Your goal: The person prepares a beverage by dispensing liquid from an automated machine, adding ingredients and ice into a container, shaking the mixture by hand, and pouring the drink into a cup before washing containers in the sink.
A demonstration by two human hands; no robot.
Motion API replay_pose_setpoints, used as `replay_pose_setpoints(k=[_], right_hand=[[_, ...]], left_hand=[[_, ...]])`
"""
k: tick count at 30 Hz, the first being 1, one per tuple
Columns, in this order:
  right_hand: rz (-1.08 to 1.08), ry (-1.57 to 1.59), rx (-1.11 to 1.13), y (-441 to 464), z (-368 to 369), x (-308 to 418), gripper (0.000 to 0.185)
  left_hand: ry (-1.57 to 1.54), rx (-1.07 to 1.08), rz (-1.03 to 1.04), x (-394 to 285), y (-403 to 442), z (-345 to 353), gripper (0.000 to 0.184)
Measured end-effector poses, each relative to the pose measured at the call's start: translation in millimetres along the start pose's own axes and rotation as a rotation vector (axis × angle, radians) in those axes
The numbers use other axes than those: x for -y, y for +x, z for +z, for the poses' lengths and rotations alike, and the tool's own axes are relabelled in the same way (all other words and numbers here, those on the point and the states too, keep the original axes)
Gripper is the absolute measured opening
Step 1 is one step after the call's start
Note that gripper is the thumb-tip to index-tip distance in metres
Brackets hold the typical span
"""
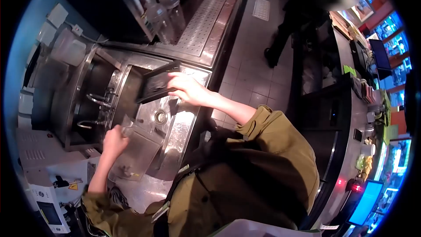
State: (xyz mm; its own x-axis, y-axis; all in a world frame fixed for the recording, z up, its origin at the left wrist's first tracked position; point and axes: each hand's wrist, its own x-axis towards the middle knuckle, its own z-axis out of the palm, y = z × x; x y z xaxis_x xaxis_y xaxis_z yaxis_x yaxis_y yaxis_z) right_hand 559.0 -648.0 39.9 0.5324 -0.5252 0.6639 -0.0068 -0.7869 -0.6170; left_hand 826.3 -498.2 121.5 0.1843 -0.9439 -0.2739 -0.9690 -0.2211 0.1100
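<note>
Along the near edge of the steel sink [179,137], wearer's torso in an olive shirt [272,166], both forearms bare below the sleeves. Left hand [115,142]: fingers curled and closed on the upper corner of a clear container [142,147], which is tilted toward the sink's left end. Right hand [186,88]: thumb and fingers clamped on the near edge of a black tray [154,82], tilted, toward the sink's right end. Tray and container well apart; round drain [160,116] visible between them. At the far edge of the sink, two curved taps [98,101]. Beyond the right end, perforated drainboard [204,24]; clear jars [158,19] stand beside its far edge, contents too dark to tell. Further off, tiled floor [245,77] and a person in dark clothing [280,41]. Beyond the floor, long counter [351,118]; near one end of it, a lit blue screen [366,202].
</note>
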Motion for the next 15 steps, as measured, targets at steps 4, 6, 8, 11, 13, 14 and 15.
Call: replay_pose_setpoints(k=[4,6,8,11,13,14,15], right_hand=[[0.007,-0.209,-0.052,-57.7,-34.7,-78.4,0.016],[0.085,-0.28,-0.136,-72.3,-43.4,-120.5,0.014],[0.1,-0.353,-0.148,-72.8,-50.8,-173.7,0.014],[0.143,-0.41,-0.087,-66.3,-64.4,-224.0,0.012],[0.218,-0.554,0.131,-53.5,-80.7,-248.9,0.015],[0.255,-0.674,0.33,-47.5,-89.2,-256.9,0.019],[0.25,-0.755,0.429,-44.6,-97.4,-260.1,0.038]], left_hand=[[0.207,0.168,-0.052,28.3,57.1,60.3,0.025],[0.173,0.113,-0.174,-1.9,47.8,26.3,0.025],[-0.022,0.001,-0.252,0.8,40.9,10.4,0.018],[-0.481,-0.202,-0.255,-5.2,22.7,2.6,0.01],[-0.793,-0.374,-0.221,-28.1,13.7,11.1,0.009],[-0.895,-0.462,-0.238,-53.5,12.0,15.1,0.007],[-0.924,-0.509,-0.21,-79.5,11.1,17.9,0.007]])
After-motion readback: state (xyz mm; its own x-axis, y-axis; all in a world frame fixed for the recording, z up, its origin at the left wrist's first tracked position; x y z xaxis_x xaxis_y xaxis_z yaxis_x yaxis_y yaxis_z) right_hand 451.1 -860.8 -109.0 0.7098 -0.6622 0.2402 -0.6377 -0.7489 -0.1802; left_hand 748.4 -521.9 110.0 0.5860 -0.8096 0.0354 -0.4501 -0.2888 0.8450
